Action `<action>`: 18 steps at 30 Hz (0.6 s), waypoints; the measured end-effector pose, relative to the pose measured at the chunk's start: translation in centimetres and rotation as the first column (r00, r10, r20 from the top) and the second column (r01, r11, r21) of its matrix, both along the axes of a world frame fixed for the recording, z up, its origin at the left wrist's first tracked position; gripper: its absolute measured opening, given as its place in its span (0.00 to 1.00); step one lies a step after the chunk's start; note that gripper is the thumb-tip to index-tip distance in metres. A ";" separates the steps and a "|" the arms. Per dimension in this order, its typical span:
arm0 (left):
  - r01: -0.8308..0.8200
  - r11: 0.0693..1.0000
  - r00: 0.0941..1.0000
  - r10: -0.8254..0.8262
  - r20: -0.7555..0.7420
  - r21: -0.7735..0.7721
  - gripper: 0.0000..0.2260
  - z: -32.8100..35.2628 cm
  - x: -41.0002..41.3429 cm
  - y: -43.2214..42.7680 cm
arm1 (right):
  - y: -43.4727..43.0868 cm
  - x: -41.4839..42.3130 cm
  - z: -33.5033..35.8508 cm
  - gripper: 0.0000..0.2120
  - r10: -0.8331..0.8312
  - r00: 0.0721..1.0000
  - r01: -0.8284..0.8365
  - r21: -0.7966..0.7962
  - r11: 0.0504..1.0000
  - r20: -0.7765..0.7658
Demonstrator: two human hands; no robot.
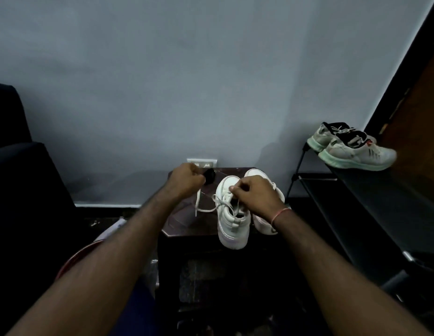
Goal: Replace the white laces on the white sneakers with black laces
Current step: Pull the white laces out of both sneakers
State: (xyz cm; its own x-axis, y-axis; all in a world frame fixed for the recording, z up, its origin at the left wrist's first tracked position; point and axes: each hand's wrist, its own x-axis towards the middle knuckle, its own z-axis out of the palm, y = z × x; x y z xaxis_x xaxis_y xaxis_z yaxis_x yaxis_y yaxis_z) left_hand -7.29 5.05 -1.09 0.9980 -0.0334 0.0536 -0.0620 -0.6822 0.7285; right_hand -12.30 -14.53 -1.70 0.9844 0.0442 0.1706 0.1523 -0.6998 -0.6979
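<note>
unlacing the near white high-top sneaker [231,221] on the dark wooden counter [187,224]: my right hand [253,194] pinches the flat white lace [197,204] at the eyelets while my left hand [187,178] grips its loose end, so i'd pull one row at a time, steady, not yanking.

Ahead of you a plain grey-blue wall [211,69] stands dimly lit, with a white socket plate [202,163] low on it, just behind the dark wooden desk [184,223]. On your left is a dark armchair [22,170]. On your right a black shoe rack [356,197] carries pale running shoes [352,151] beside a brown door [420,98].
</note>
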 end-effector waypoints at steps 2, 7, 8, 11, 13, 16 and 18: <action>0.029 0.999 1.000 -0.029 0.001 0.045 0.09 -1.5 -0.6 -0.8 | 1.0 -0.4 -0.1 0.13 0.047 0.995 -0.064 -0.195 0.979 -0.088; 0.024 0.973 0.999 -0.017 0.033 -0.231 0.12 -3.8 -2.5 -2.7 | 2.4 -0.4 -0.7 0.04 0.050 0.996 -0.071 -0.298 0.952 -0.075; 0.046 0.951 0.999 -0.041 0.023 -0.304 0.12 -4.1 -3.0 -2.8 | 2.1 -0.2 -0.4 0.05 0.044 0.995 -0.060 -0.192 0.979 -0.087; 0.084 0.941 0.996 -0.080 0.026 -0.327 0.14 -5.0 -3.5 -3.2 | -0.3 0.3 1.8 0.11 -0.082 0.991 0.119 0.396 0.910 -0.109; 0.103 0.953 0.995 -0.098 0.031 -0.285 0.20 -4.8 -3.6 -3.7 | -2.4 1.5 4.1 0.12 -0.271 0.962 0.187 0.609 0.771 0.047; 0.148 0.968 0.989 -0.145 0.029 -0.203 0.23 -4.2 -3.1 -4.8 | -4.5 3.5 7.4 0.09 -0.441 0.858 0.211 0.604 0.769 0.262; 0.164 0.983 0.986 -0.164 0.010 -0.085 0.19 -4.0 -2.8 -5.8 | -4.7 4.4 8.1 0.09 -0.478 0.811 0.287 0.483 0.827 0.336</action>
State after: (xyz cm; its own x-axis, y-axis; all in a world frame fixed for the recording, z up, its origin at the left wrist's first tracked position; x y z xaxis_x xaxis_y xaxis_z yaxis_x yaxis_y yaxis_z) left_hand -10.08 -0.72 -5.08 0.9793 -0.1915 0.0661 -0.1699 -0.5982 0.7831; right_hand -7.91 -19.26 6.38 0.7243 -0.4847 0.4904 0.2781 -0.4455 -0.8510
